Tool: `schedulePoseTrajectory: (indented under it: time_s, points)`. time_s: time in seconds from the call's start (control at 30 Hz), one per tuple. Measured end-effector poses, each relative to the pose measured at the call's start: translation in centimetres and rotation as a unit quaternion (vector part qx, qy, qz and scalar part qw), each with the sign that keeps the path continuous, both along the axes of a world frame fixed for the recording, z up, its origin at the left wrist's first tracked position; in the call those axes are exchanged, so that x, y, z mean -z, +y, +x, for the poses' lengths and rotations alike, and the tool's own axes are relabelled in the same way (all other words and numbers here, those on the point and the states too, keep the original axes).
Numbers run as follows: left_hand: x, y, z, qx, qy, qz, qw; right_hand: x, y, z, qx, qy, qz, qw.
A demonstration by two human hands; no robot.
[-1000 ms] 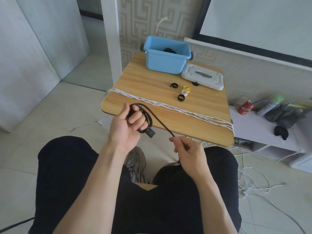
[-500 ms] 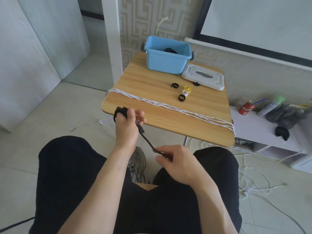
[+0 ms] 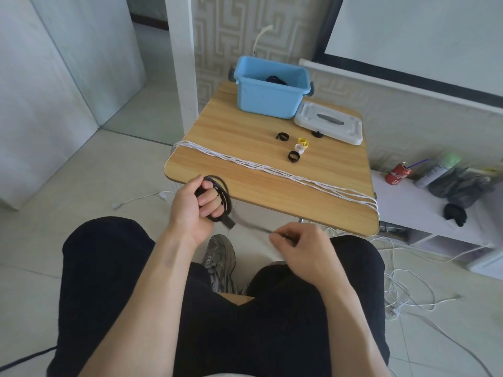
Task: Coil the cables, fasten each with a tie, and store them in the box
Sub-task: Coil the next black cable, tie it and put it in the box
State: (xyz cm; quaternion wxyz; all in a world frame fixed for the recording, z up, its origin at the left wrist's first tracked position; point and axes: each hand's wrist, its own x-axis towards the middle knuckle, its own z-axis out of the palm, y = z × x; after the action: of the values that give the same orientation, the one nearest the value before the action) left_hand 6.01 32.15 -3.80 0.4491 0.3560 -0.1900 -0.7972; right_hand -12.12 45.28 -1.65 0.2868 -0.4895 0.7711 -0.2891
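Observation:
My left hand [image 3: 194,205] grips a black cable coil [image 3: 223,198] just off the near edge of the wooden table [image 3: 239,131]. My right hand [image 3: 296,242] pinches the loose, blurred end of the same black cable, stretched between both hands. A long white cable [image 3: 285,176] lies in several strands across the table. Small ties sit beyond it: two black [image 3: 282,136] [image 3: 294,156], one white [image 3: 299,148], one yellow [image 3: 303,142]. The blue box [image 3: 269,100] at the far end holds a dark coil [image 3: 275,79].
The white box lid [image 3: 330,122] lies right of the box, another black tie [image 3: 317,134] at its edge. A low white shelf [image 3: 413,205] on the right carries a red can [image 3: 398,174] and clutter. White cables [image 3: 402,292] trail over the floor at right.
My left hand has turned so the coil shows again around its fingers. My right hand has moved right and up, pulling the loose cable end taut.

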Motion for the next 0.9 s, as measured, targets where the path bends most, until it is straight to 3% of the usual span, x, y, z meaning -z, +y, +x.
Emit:
schedulePoseTrajectory:
  time_s: [0.13, 0.27, 0.33, 0.47, 0.63, 0.77, 0.83, 0.9]
  points:
    - [-0.4, 0.2, 0.6, 0.092, 0.059, 0.018, 0.994, 0.3, -0.3, -1.5, 0.186, -0.037, -0.068, 0.979]
    - [-1.5, 1.2, 0.4, 0.203, 0.058, -0.006, 0.977, 0.6, -0.3, -1.1, 0.178, -0.047, -0.077, 0.980]
    - [-2.0, 1.5, 0.0, 0.214, 0.072, -0.010, 0.974, 0.7, -0.2, -0.6, 0.163, -0.047, -0.059, 0.984]
    - [-1.6, 1.1, -0.8, 0.079, 0.142, 0.008, 0.987, 1.0, 0.1, -0.8, 0.106, -0.059, -0.001, 0.993]
    - [-0.4, 0.7, -1.4, -0.082, 0.129, 0.045, 0.987, 1.5, 0.1, -0.3, 0.001, -0.068, 0.067, 0.995]
    - [0.0, 0.2, -1.7, -0.151, 0.036, 0.006, 0.988, 1.2, 0.4, -0.3, -0.107, -0.031, 0.128, 0.986]
    - [0.7, 0.2, -1.6, -0.142, -0.088, -0.050, 0.985, 0.6, 0.7, 0.0, -0.160, -0.028, 0.135, 0.977]
    - [1.3, 0.5, -1.3, -0.058, -0.265, -0.132, 0.953, 0.1, 0.8, 0.5, -0.185, -0.056, 0.107, 0.975]
